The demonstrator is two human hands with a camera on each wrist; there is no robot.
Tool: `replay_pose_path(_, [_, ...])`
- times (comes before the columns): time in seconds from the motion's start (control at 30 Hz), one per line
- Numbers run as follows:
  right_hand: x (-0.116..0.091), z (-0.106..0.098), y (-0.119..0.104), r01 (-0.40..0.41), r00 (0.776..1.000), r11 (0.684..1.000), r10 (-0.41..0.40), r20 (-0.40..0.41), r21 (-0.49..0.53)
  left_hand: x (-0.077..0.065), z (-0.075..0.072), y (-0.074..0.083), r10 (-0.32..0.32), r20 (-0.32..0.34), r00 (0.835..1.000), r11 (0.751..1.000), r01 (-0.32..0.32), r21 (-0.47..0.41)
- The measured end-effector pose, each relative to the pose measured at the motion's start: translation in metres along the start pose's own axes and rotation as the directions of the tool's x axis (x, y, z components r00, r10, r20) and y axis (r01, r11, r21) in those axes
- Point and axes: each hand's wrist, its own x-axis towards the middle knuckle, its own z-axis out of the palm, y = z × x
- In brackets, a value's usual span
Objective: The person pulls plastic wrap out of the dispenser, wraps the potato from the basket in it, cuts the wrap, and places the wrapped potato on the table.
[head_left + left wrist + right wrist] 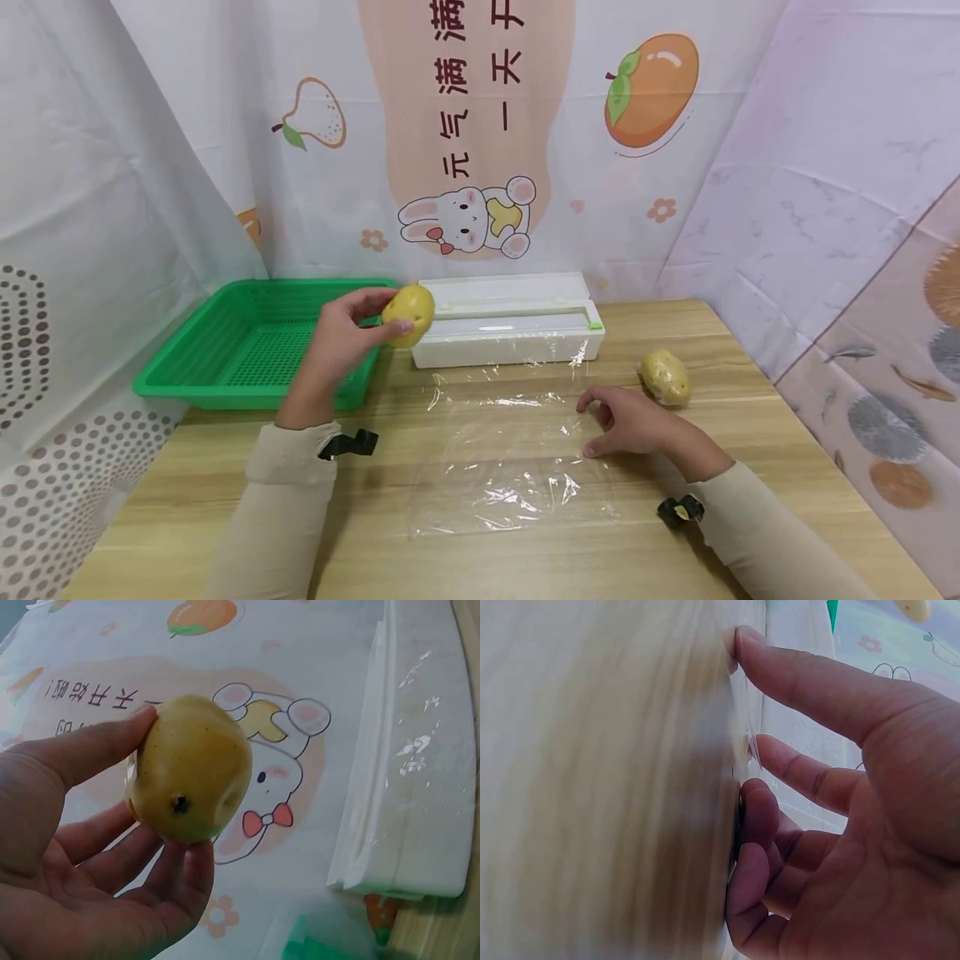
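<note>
Thumb and fingers of my left hand [341, 329] hold a yellow potato [410, 315] in the air, between the green basket and the film box. In the left wrist view, a dark spot shows on the potato [193, 769]. A sheet of clear cling film [517, 467] lies on the table, reaching back to the white film box [510, 342]. My right hand [630, 421] is at the sheet's right edge, thumb and index finger apart. In the right wrist view, its fingertips [751, 645] touch the table by the film, the other fingers bent.
A second potato [665, 377], shiny as if wrapped in film, lies beyond my right hand. The green plastic basket [247, 396] stands at the back left. The box's lid [502, 289] is raised, and a printed curtain [315, 208] hangs behind the wooden table [360, 550].
</note>
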Motion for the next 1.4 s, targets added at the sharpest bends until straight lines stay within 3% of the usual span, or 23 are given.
replay_pose_path(0.2, [-0.002,0.000,0.001,0.010,1.000,1.000,-0.010,-0.005,0.007,-0.006,0.026,0.006,0.034,0.172,0.984,0.999,-0.035,0.006])
replay_pose_path(0.4, [0.000,0.001,0.003,0.028,1.000,1.000,-0.028,-0.008,0.005,-0.015,0.047,0.012,0.071,0.260,0.963,0.997,-0.072,-0.005])
replay_pose_path(0.57, [0.000,0.000,0.002,0.035,0.999,0.999,-0.035,-0.014,-0.007,-0.021,0.058,0.011,0.042,0.343,0.938,0.999,-0.048,0.009])
replay_pose_path(0.73, [-0.001,0.000,0.003,0.024,1.000,1.000,-0.024,-0.015,-0.012,-0.024,0.077,0.008,0.079,0.449,0.890,0.996,-0.086,-0.004])
replay_pose_path(0.9, [-0.001,0.000,0.005,0.020,1.000,1.000,-0.020,-0.010,-0.007,-0.030,0.094,0.005,0.105,0.558,0.823,0.986,-0.161,0.053])
replay_pose_path(1.1, [0.000,0.000,0.004,0.020,1.000,1.000,-0.021,-0.013,-0.009,-0.036,0.109,0.001,0.104,0.654,0.750,0.980,-0.191,0.064])
replay_pose_path(1.27, [0.001,0.000,0.004,0.013,1.000,1.000,-0.013,-0.003,-0.007,-0.039,0.118,-0.001,0.103,0.702,0.705,0.974,-0.214,0.072])
replay_pose_path(1.4, [0.001,-0.001,0.005,0.014,1.000,1.000,-0.014,0.000,-0.010,-0.040,0.122,-0.001,0.091,0.724,0.683,0.970,-0.226,0.091])
